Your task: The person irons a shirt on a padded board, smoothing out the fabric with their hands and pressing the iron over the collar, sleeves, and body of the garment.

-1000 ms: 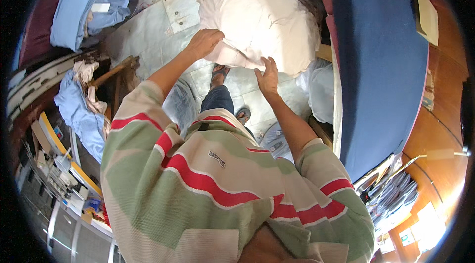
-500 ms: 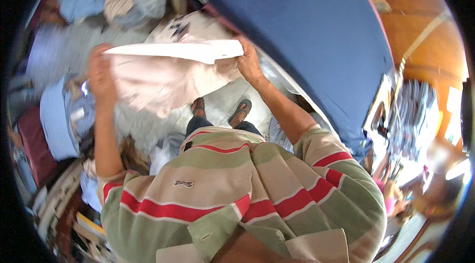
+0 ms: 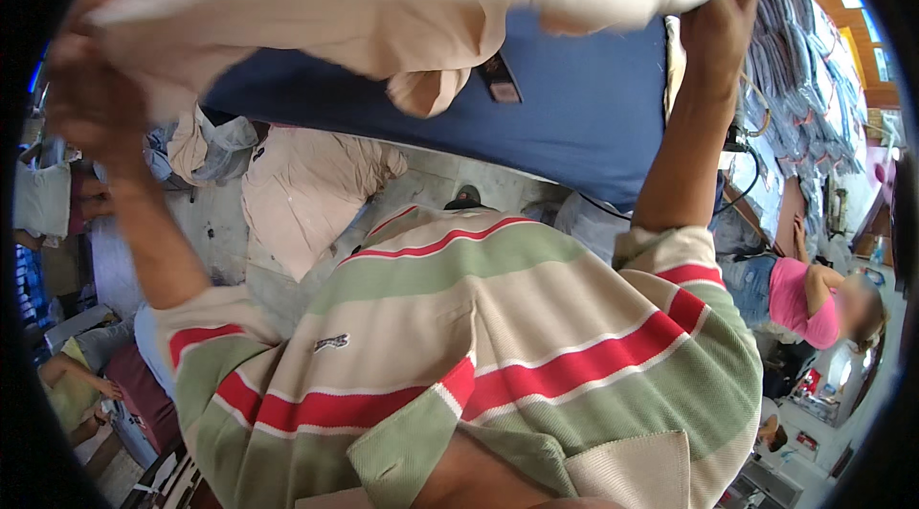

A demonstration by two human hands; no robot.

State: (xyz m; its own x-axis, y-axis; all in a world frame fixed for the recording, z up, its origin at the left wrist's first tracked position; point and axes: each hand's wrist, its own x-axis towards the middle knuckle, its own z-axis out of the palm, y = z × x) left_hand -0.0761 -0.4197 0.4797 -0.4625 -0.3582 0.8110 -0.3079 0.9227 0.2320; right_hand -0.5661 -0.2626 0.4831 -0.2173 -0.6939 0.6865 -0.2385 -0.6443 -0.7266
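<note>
A pale beige-pink cloth garment (image 3: pixel 325 21) hangs stretched between my raised hands, above a table covered in dark blue cloth (image 3: pixel 565 116). My left hand (image 3: pixel 96 92), smeared by motion, is closed on the garment's left end. At the other end, my right hand (image 3: pixel 723 16) pinches a whitish corner of it. Loose folds droop in the middle, and the top of the garment is cut off by the picture's upper edge. Which kind of garment it is, I cannot tell.
On the blue cover lies a dark flat rectangular object (image 3: pixel 500 78). A heap of beige cloth (image 3: pixel 306 183) rests on the tiled floor left of the table. Folded bluish garments (image 3: pixel 795 68) are stacked at the right. A person in pink (image 3: pixel 804 303) is farther right, another person (image 3: pixel 77 380) at lower left.
Both hands have lifted the garment up and spread wider apart. My body has turned toward the blue table, so the garment is now over it instead of over the floor.
</note>
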